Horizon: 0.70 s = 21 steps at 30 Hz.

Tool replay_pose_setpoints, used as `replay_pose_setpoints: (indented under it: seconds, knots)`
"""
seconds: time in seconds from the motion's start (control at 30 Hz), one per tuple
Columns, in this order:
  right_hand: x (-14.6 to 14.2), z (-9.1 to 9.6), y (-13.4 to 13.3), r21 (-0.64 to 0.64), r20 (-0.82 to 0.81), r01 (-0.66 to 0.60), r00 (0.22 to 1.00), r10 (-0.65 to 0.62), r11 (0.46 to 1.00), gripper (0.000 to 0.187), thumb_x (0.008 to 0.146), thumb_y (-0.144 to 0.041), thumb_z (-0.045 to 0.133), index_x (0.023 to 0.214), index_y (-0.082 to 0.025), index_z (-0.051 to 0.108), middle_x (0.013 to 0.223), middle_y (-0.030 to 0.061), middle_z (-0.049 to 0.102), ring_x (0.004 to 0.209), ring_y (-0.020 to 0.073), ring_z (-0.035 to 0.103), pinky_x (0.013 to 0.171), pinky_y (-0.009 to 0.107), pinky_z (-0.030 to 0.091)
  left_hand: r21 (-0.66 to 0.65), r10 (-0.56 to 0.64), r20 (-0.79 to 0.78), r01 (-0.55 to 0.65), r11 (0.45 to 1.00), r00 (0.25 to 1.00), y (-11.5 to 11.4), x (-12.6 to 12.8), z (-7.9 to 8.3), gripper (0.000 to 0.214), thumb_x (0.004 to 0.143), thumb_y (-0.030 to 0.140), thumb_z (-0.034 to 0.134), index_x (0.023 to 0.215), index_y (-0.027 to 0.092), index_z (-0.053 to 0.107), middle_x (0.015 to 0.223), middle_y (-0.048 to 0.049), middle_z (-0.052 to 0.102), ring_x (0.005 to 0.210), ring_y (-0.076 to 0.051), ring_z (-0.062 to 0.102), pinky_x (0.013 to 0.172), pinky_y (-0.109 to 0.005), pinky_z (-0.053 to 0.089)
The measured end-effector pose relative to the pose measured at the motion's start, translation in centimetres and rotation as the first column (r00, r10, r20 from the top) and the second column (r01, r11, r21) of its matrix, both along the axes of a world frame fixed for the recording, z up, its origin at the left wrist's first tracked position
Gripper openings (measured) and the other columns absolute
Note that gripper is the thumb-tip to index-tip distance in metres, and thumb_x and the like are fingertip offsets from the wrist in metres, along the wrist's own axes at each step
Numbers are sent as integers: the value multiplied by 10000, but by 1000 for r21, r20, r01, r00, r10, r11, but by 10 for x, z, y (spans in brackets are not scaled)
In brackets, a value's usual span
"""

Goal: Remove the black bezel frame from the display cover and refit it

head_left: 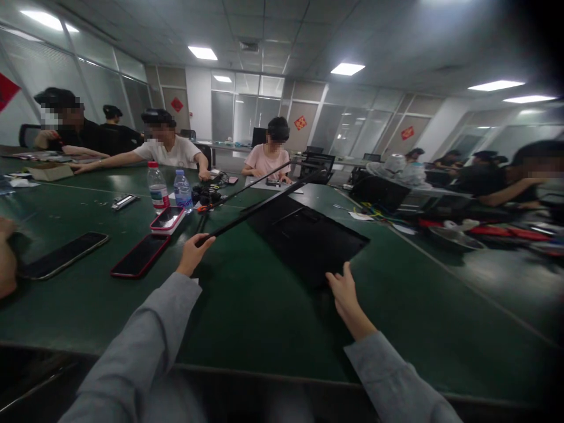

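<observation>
My left hand [192,254] is closed on the near end of a long, thin black strip [259,204], which slants up and away to the right. It may be a flat piece seen edge-on. My right hand [346,294] grips the near corner of a flat black panel [308,241], thumb raised along its edge. A raised or cut rectangular detail shows on the panel's upper part. Whether strip and panel are joined, I cannot tell. Beyond the strip runs a second thin dark rod [253,187].
Left of my left hand lie a red-edged phone [141,256], a white box with a pink-rimmed screen [167,220], two bottles [183,191] and a dark phone [66,255]. A co-worker's arm [6,258] rests at the left edge. Other people sit around the green table [264,329].
</observation>
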State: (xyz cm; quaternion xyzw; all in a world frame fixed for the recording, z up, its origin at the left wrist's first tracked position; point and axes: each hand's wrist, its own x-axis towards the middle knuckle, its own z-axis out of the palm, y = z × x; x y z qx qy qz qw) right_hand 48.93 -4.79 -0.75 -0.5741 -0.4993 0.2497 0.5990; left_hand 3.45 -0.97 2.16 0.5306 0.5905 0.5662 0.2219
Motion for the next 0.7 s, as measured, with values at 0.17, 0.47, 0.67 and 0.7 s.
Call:
replay_pose_setpoints:
  seconds: [0.17,0.47,0.67,0.7]
  knots:
    - [12,8,43,-161,-134,-255,963,234,954,851,666,-378,687,1468,-189,474,784,28,703,667,227,658,656,392,563,48,81,-154,-74,996,985,-1,-7,-3,569,714,681,687,1013,199,735,995,-87,724,943,-251,658,881,-390,488]
    - [10,15,109,80,149,268,949,-277,960,481,828,-542,501,950,-136,727,794,95,692,741,212,611,750,371,476,157,214,-541,-152,976,813,-18,-2,9,332,818,559,681,966,271,753,1005,-69,734,1045,-292,607,1046,-473,326]
    - [16,25,104,68,-30,131,991,-129,989,622,854,-696,411,1053,-161,658,784,44,658,726,177,613,721,326,482,216,156,-677,-9,976,719,-19,9,6,330,837,545,675,1005,267,733,957,-44,744,995,-262,615,1065,-484,271]
    - [18,24,107,59,-46,114,993,-112,992,607,822,-690,479,1064,-159,648,799,44,658,735,177,613,718,322,483,228,159,-686,3,974,710,-19,11,6,332,838,545,675,1002,263,731,944,-44,744,982,-256,618,1055,-479,281]
